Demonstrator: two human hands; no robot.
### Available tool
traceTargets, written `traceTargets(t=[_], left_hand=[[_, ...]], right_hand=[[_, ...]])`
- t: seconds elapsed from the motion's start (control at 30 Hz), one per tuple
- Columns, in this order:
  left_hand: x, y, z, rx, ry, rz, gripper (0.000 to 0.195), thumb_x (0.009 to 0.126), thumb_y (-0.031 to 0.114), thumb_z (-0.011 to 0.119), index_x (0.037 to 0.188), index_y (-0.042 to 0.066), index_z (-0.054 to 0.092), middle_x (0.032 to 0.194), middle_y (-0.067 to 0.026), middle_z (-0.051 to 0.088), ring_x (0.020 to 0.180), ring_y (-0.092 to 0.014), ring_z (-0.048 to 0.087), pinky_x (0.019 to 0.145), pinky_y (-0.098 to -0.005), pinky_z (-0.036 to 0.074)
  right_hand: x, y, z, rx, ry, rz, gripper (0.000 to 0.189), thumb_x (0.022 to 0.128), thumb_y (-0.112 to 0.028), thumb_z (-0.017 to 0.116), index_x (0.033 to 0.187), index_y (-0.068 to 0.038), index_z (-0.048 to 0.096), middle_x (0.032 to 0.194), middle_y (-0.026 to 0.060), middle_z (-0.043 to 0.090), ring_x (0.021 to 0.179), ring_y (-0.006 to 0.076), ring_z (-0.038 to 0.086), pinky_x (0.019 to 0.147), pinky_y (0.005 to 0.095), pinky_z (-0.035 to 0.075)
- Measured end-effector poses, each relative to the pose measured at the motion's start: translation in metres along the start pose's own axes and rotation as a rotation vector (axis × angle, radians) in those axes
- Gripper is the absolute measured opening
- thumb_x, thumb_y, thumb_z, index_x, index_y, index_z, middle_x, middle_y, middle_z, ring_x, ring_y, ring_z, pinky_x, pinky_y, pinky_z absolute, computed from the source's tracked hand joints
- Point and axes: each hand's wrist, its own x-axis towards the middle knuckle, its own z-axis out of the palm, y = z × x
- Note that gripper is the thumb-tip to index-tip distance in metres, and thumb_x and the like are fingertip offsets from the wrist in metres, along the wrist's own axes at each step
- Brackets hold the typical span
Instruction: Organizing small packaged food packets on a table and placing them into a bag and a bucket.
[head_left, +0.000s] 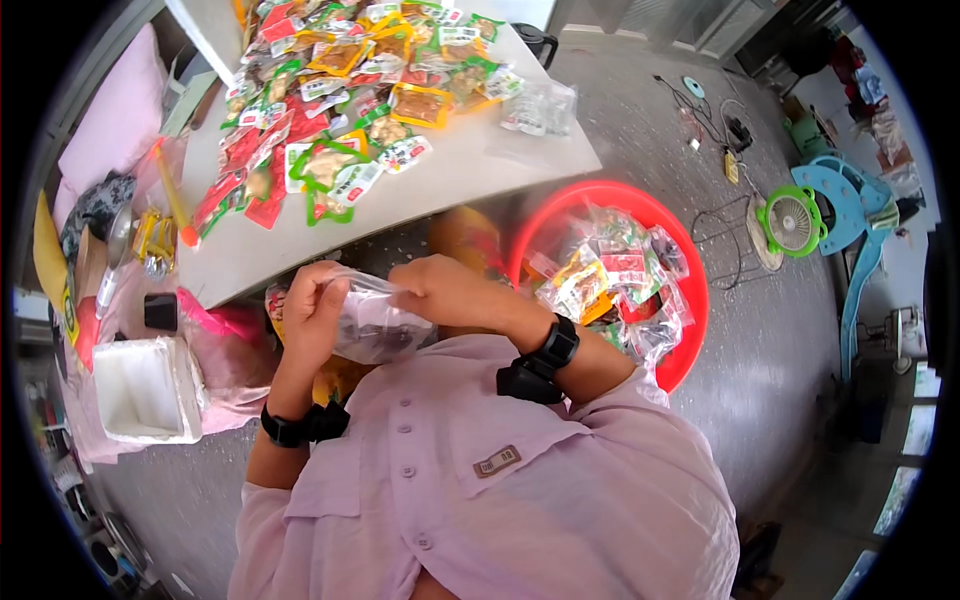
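A clear plastic bag (379, 330) hangs between my two hands, close in front of my shirt. My left hand (313, 307) pinches its rim on the left, thumb towards me. The opposite part of the rim is in my right hand (442, 289), whose fingertips are partly hidden. Something dark shows through the film, but I cannot tell whether it lies inside or behind. Beyond my hands, many small vacuum-sealed food packets (330, 165) lie heaped on a pale table (480, 176). Flat clear bags (540, 109) rest near the table's right end.
A red plastic tub (697, 300) with bagged packets (611, 262) stands by my right arm. To the left are a white foam box (142, 390), a dark phone (160, 311) and a pink cloth (240, 375). A green fan (791, 221) and cables (701, 112) occupy the floor at right.
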Motion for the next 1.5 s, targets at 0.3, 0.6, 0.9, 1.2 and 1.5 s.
traceTargets(t=[0.3, 0.6, 0.9, 1.2, 1.5], left_hand=[[0.002, -0.060, -0.047, 0.223, 0.068, -0.178, 0.009, 0.079, 0.009, 0.045, 0.085, 0.002, 0.048, 0.078, -0.0021, 0.051, 0.068, -0.007, 0.044, 0.064, -0.0190, 0.037], [-0.021, -0.107, -0.081, 0.666, 0.135, -0.016, 0.009, 0.073, 0.007, 0.048, 0.079, 0.000, 0.050, 0.073, -0.0076, 0.051, 0.072, -0.016, 0.047, 0.065, -0.0255, 0.038], [-0.018, -0.094, -0.068, 0.776, 0.062, 0.000, 0.011, 0.073, 0.008, 0.048, 0.080, -0.001, 0.049, 0.075, -0.0089, 0.052, 0.071, -0.016, 0.049, 0.066, -0.0251, 0.038], [-0.022, -0.107, -0.077, 0.882, 0.110, 0.023, 0.008, 0.070, 0.007, 0.050, 0.076, 0.002, 0.051, 0.075, -0.0097, 0.053, 0.072, -0.020, 0.050, 0.066, -0.0288, 0.039], [-0.045, -0.105, -0.089, 0.797, 0.291, -0.052, 0.009, 0.071, 0.005, 0.050, 0.079, 0.001, 0.049, 0.073, -0.0078, 0.050, 0.068, -0.015, 0.049, 0.062, -0.0235, 0.039]], right_hand=[[-0.120, 0.046, -0.107, 0.029, 0.811, 0.533, 0.010, 0.076, -0.012, 0.050, 0.074, -0.004, 0.054, 0.059, -0.0014, 0.047, 0.055, 0.0060, 0.043, 0.048, 0.0205, 0.035], [-0.324, 0.160, -0.114, -0.266, 1.188, 0.750, 0.016, 0.073, -0.018, 0.047, 0.067, -0.004, 0.050, 0.055, -0.0007, 0.044, 0.049, 0.0094, 0.041, 0.045, 0.0242, 0.034], [-0.412, 0.203, -0.076, -0.237, 0.900, 1.249, 0.022, 0.069, -0.020, 0.048, 0.071, 0.000, 0.055, 0.062, 0.0078, 0.054, 0.059, 0.0148, 0.050, 0.054, 0.0285, 0.039], [-0.408, 0.239, -0.072, -0.271, 0.493, 1.251, 0.026, 0.067, -0.024, 0.045, 0.076, -0.001, 0.053, 0.070, 0.0176, 0.054, 0.071, 0.0287, 0.053, 0.062, 0.0353, 0.040], [-0.381, 0.250, -0.068, -0.702, 0.850, 1.328, 0.032, 0.070, -0.025, 0.047, 0.084, 0.003, 0.052, 0.083, 0.0246, 0.052, 0.077, 0.0382, 0.050, 0.066, 0.0446, 0.038]])
